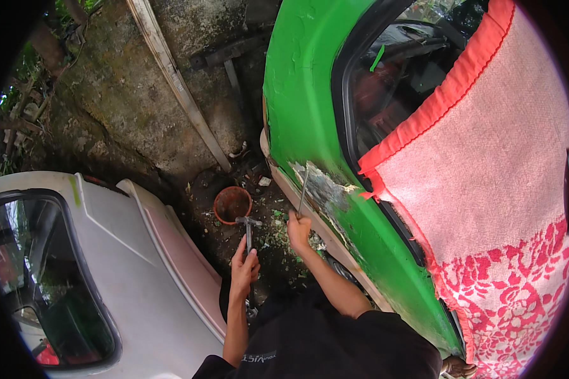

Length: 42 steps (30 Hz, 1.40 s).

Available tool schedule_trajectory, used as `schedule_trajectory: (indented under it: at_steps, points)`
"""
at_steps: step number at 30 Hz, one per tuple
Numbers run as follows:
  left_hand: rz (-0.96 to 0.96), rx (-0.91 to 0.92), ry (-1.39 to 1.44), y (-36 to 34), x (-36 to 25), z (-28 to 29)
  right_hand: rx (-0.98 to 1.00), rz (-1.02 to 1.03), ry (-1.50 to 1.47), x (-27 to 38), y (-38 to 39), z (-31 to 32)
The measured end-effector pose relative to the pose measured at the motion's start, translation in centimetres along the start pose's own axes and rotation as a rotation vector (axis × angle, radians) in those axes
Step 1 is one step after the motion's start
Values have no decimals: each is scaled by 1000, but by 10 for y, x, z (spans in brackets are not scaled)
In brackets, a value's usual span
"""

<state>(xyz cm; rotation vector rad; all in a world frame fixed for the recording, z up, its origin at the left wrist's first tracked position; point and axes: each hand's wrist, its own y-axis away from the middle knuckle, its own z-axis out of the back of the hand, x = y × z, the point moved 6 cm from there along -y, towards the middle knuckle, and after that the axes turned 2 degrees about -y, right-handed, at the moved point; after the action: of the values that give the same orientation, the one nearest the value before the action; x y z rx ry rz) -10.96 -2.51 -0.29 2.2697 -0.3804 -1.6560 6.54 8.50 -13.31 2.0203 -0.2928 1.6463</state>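
Observation:
My left hand is closed round the handle of a hammer, its head pointing up and away from me. My right hand grips a thin metal rod-like tool; whether it is a chisel or a screwdriver I cannot tell. The rod's far end lies at a bare, flaking patch on the green car body, where grey metal shows through torn paint. Whether the tip touches the metal is unclear. The hammer is apart from the rod, to its left.
A pink towel with a red border covers part of the green car. The white car stands close on the left. Between them, an orange-brown bucket sits on debris-strewn ground. A long plank leans against the mossy wall.

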Motion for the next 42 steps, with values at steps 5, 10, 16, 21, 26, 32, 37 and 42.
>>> schedule_trajectory:
  at_steps: [5,10,16,21,26,32,37,42]
  points:
    - [3,18,8,-1,8,-2,9,-89,-129,-16,13,-6]
    - [8,22,3,4,3,2,46,53,-12,6,-4,1]
    - [-4,33,-14,-2,1,-4,29,44,40,-11,0,11]
    - [14,42,-7,3,2,-7,28,-25,82,0,-8,20]
    - [11,43,3,1,8,-6,33,-16,106,14,20,26]
    - [24,26,4,3,10,-9,105,-185,-50,17,8,10]
    - [15,54,6,3,7,-13,18,-35,-18,-43,16,26]
    - [-6,28,45,1,7,-10,114,-29,-49,29,6,9]
